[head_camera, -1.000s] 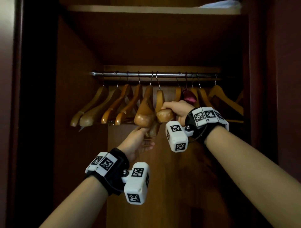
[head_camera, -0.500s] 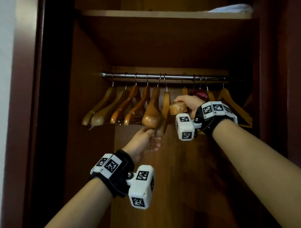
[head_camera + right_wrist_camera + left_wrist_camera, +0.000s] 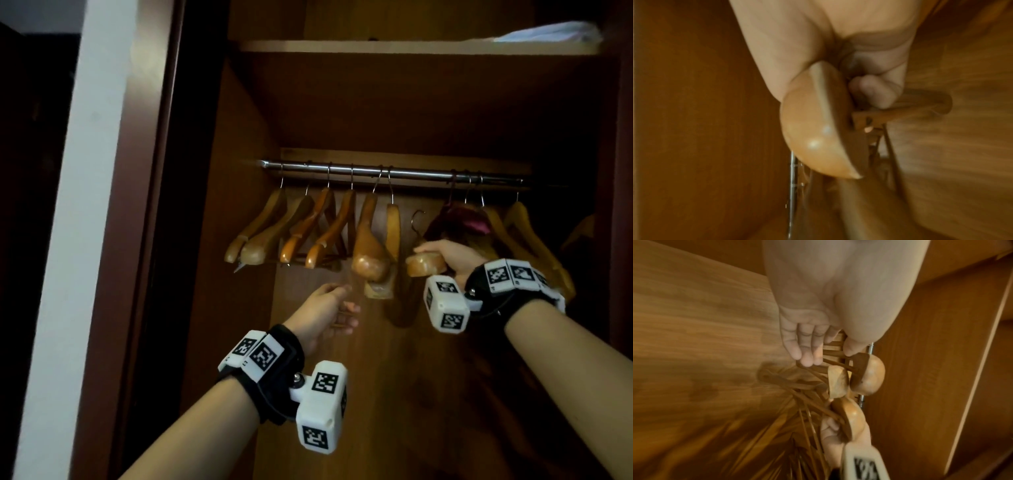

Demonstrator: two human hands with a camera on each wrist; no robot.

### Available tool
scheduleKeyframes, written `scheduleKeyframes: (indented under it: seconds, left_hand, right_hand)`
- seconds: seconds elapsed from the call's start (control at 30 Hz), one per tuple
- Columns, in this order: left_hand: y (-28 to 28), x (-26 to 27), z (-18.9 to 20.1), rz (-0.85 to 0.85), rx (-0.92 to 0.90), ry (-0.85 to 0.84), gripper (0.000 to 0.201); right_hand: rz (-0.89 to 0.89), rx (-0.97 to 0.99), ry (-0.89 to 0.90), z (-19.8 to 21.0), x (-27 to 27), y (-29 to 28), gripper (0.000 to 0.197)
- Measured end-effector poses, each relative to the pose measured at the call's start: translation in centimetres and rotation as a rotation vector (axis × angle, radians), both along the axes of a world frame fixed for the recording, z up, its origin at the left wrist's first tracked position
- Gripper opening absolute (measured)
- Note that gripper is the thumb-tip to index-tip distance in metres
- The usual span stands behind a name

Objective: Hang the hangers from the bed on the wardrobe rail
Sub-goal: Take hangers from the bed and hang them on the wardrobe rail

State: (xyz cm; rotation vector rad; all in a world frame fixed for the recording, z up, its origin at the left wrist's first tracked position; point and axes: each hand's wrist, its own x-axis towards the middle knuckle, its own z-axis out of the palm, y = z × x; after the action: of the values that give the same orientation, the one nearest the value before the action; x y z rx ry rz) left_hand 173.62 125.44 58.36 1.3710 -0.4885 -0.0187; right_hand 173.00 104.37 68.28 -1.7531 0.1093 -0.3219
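Note:
A chrome wardrobe rail (image 3: 394, 173) carries several wooden hangers (image 3: 308, 233) on its left part and a few more on the right (image 3: 520, 226). My right hand (image 3: 443, 255) grips the rounded end of another wooden hanger (image 3: 423, 263) (image 3: 813, 133). That hanger's hook (image 3: 416, 219) hangs below the rail, in the gap between the two groups. My left hand (image 3: 334, 306) is low and to the left, with relaxed fingers (image 3: 807, 353) just under the nearest hung hanger (image 3: 370, 265) (image 3: 867, 374). It holds nothing.
A shelf (image 3: 376, 46) above the rail holds a folded white cloth (image 3: 555, 32). Something dark red (image 3: 469, 219) hangs among the right-hand hangers. The wardrobe's left side wall (image 3: 239, 240) and dark door frame (image 3: 147, 171) close in on the left.
My left hand has dropped away from the end of the hung hanger. My right hand has moved its hanger to the right, apart from the left group.

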Motion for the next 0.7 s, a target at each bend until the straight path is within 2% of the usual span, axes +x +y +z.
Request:
scheduleKeyframes:
  seconds: [0.2, 0.3, 0.37, 0.43, 0.53, 0.63, 0.7]
  left_hand:
    - [-0.2, 0.7, -2.2, 0.038, 0.066, 0.025, 0.031]
    - [-0.7, 1.1, -3.8, 0.109, 0.145, 0.007, 0.023]
    - [-1.1, 1.5, -4.7, 0.179, 0.242, -0.039, 0.026]
    - [-1.4, 2.0, -5.6, 0.233, 0.376, -0.096, 0.038]
    - [-2.3, 2.4, -7.3, 0.269, 0.573, -0.148, 0.051]
    - [-3.4, 2.7, -9.0, 0.217, 0.667, -0.145, 0.055]
    - [-3.9, 3.2, -10.4, 0.151, 0.726, -0.110, 0.066]
  right_hand:
    - [0.053, 0.092, -0.033, -4.8, -2.8, -0.3, 0.010]
    - [0.059, 0.137, -0.035, -7.1, -4.8, -0.6, 0.010]
    - [0.084, 0.159, -0.018, -9.0, -5.8, -1.1, 0.014]
    - [0.116, 0.166, 0.027, -11.0, -7.0, -1.5, 0.017]
    - [0.145, 0.141, 0.103, -14.0, -8.9, -2.3, 0.012]
    - [0.262, 0.049, 0.141, -17.0, -10.5, -3.7, 0.026]
    - [0.355, 0.035, 0.150, -18.5, -11.7, -4.3, 0.042]
